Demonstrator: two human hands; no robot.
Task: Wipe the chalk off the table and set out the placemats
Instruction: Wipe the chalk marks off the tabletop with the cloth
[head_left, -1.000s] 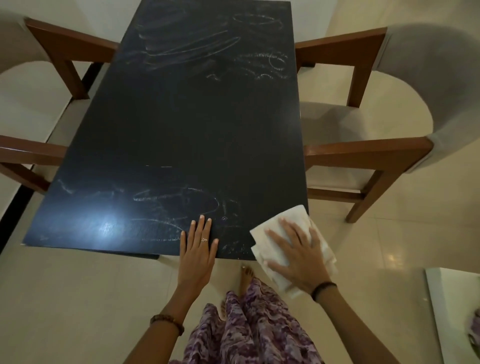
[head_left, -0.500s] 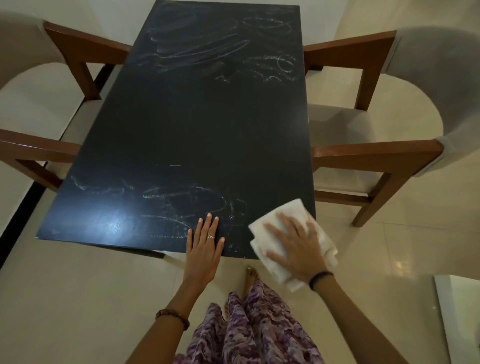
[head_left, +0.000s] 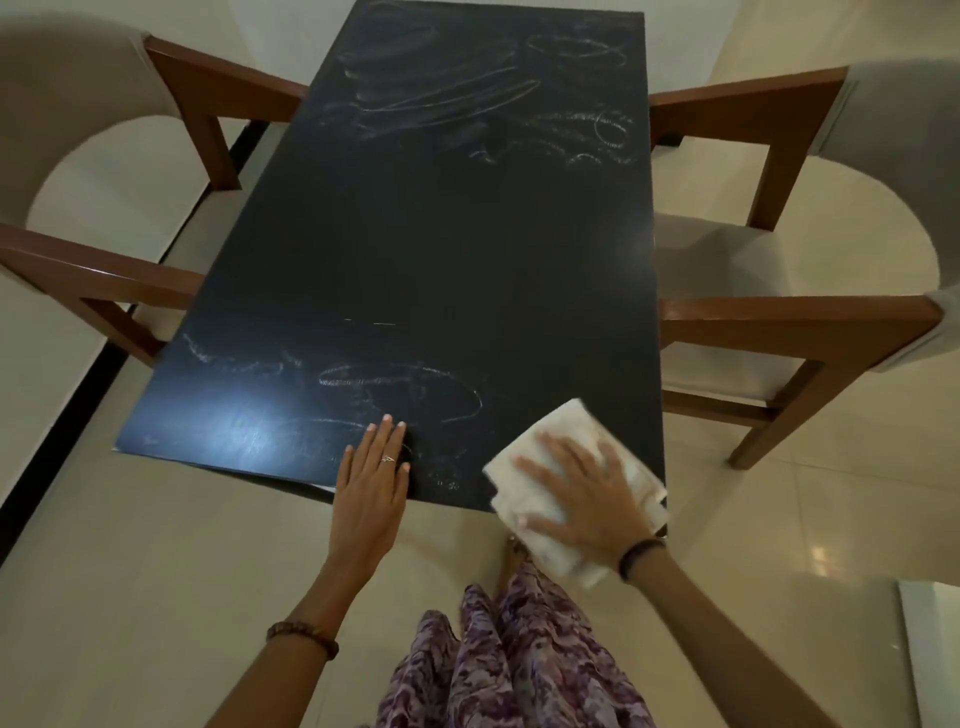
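Head view: right hand (head_left: 587, 499) is lying flat w/ fingers spread, pressing cloth (head_left: 566, 457) onto near right corner of counter (head_left: 467, 249). Left hand (head_left: 371, 483) is resting flat, fingers straight, on near edge, holding nothing. Chalk (head_left: 400, 384) is showing just beyond left hand, more at far end. Chairs (head_left: 779, 332) are flanking both sides.

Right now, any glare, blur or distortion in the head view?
Head view: a bright glare patch on the table near its near-left corner; the cloth under the right hand is slightly motion-blurred; wide-angle bending shows at the chairs; dim, warm lighting overall.
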